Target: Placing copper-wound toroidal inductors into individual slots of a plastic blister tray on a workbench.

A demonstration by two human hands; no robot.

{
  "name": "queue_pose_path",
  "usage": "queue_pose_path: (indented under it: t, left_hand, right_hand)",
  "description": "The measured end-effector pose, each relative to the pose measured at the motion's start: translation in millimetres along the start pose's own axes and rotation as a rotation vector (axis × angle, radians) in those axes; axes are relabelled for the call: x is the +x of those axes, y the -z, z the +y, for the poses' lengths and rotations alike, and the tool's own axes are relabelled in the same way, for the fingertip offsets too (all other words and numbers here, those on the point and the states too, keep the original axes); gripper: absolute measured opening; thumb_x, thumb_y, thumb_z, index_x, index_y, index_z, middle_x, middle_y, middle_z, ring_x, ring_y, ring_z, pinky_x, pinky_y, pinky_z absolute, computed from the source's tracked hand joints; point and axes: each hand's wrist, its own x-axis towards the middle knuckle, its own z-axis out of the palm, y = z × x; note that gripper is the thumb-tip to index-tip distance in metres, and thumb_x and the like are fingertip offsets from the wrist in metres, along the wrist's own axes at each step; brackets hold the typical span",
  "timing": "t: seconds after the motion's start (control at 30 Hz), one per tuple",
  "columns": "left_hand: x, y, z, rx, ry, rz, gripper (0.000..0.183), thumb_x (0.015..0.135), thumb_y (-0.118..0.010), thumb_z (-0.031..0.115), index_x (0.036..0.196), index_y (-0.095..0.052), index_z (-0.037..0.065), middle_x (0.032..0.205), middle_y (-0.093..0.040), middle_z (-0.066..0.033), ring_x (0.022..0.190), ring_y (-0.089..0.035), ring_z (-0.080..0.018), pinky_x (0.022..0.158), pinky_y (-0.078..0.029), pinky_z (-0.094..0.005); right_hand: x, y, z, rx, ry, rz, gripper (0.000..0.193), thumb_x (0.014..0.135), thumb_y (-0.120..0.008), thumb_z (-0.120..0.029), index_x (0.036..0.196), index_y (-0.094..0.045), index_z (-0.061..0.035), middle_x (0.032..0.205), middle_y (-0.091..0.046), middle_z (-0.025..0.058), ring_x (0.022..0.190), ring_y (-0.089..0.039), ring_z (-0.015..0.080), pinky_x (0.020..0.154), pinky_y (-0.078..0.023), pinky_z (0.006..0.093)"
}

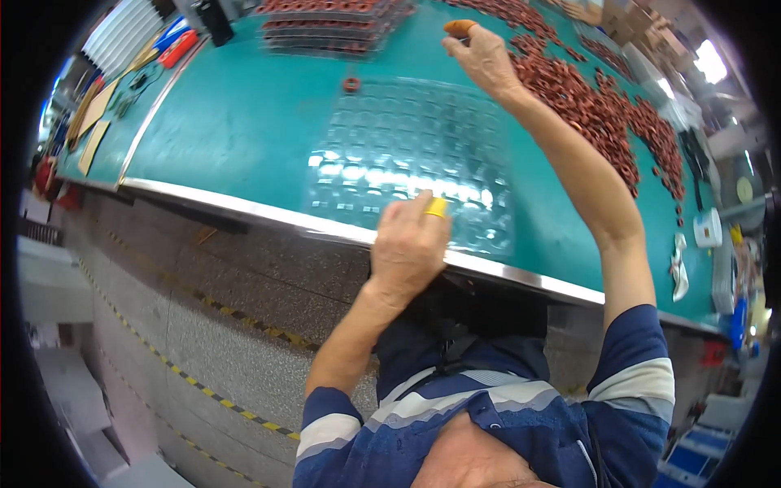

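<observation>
A clear plastic tray (415, 122) with rows of round pockets lies near the front edge of the green table. Over its near edge is my left hand (411, 248), fingers curled in, with a yellow band on one finger. What those fingers hold, if anything, is hidden. My right hand (486, 63) reaches past the tray's far right corner, wearing an orange finger cover. Its thumb and finger come close together, and anything between them is too small to make out. One reddish-brown ring (351, 84) sits at the tray's far left corner.
A large heap of reddish-brown rings (573, 106) spreads over the right of the table (236, 122). Stacked clear trays (321, 31) filled with rings stand at the back. Far left are a red box (177, 49) and a black bottle (213, 20). A white cup (708, 228) stands at right.
</observation>
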Motion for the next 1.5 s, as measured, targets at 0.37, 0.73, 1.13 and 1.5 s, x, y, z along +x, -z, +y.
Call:
queue_pose_path:
  t: [0.37, 0.73, 1.13, 1.5]
  left_hand:
    - [-0.5, 24.7, -27.2, -0.070, -0.092, -0.048, 0.015, 0.081, -0.066, 0.010, 0.090, -0.063, -0.001, 0.100, -0.062, -0.0096, 0.086, -0.061, -0.0268, 0.079, -0.049, -0.0368]
    - [-3.8, 22.1, -22.7, -0.068, -0.087, -0.056, 0.015, 0.082, -0.065, 0.011, 0.094, -0.067, 0.002, 0.103, -0.064, -0.0105, 0.090, -0.062, -0.0293, 0.077, -0.049, -0.0369]
    - [2.9, -1.0, 17.1, -0.113, -0.176, -0.095, 0.012, 0.082, -0.065, 0.011, 0.088, -0.063, 0.000, 0.099, -0.061, -0.0096, 0.086, -0.061, -0.0286, 0.076, -0.049, -0.0369]
    - [3.1, -5.5, 24.9, -0.111, -0.192, -0.107, 0.014, 0.084, -0.064, 0.012, 0.090, -0.062, 0.000, 0.099, -0.061, -0.0112, 0.087, -0.061, -0.0300, 0.076, -0.048, -0.0378]
  right_hand:
    - [-104.1, 104.4, 64.1, -0.885, 0.065, -0.599, 0.040, 0.087, -0.059, -0.024, 0.122, -0.053, -0.0071, 0.117, -0.057, 0.0122, 0.115, -0.051, 0.0293, 0.090, -0.046, 0.0440]
    - [-167.6, 164.0, 49.7, -0.553, 0.323, -0.420, 0.030, 0.082, -0.062, -0.005, 0.111, -0.059, -0.0021, 0.094, -0.056, 0.0102, 0.097, -0.053, 0.0270, 0.086, -0.044, 0.0390]
    - [-204.2, 196.0, 52.3, 0.049, -0.399, 0.137, 0.025, 0.089, -0.060, -0.006, 0.113, -0.063, 0.0007, 0.092, -0.067, 0.0051, 0.081, -0.063, 0.0114, 0.074, -0.051, 0.0250]
    - [-223.3, 221.6, 26.2, -0.116, -0.310, -0.343, 0.033, 0.083, -0.067, -0.009, 0.114, -0.061, 0.0010, 0.113, -0.060, 0.0088, 0.093, -0.064, 0.0216, 0.084, -0.052, 0.0321]
